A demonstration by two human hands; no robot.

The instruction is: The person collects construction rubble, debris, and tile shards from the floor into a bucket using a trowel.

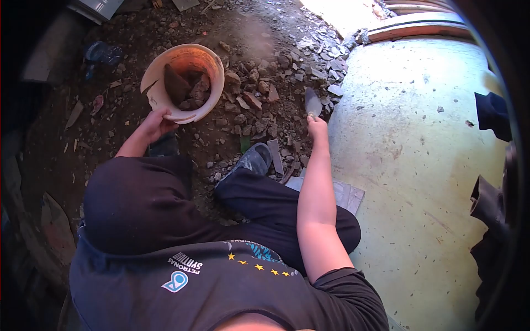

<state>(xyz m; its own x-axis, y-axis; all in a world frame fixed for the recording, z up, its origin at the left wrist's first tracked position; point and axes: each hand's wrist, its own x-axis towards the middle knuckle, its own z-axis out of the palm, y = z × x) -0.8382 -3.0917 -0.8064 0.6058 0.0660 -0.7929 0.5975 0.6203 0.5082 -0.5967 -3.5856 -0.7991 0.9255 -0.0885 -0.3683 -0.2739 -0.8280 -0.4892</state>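
Note:
A pale plastic bucket [156, 91] with a cracked, broken rim leans toward me, and reddish-brown chunks of rubble [193, 91] lie inside it. My left hand [157, 124] is closed on the bucket's near rim, at the lower left. Farther right, my right hand [316, 128] is wrapped round the handle of a trowel [313, 103], whose grey blade points away from me over loose stones. Most of the trowel's handle is hidden in the fist. Broken stones [256, 96] lie between the bucket and the trowel.
A large pale, stained panel [414, 138] takes up the right side, with dark cloth [491, 116] at its far edge. A crumpled clear plastic bottle [104, 53] lies left of the bucket. My shoe [251, 161] rests on the rubble near flat broken pieces [348, 196].

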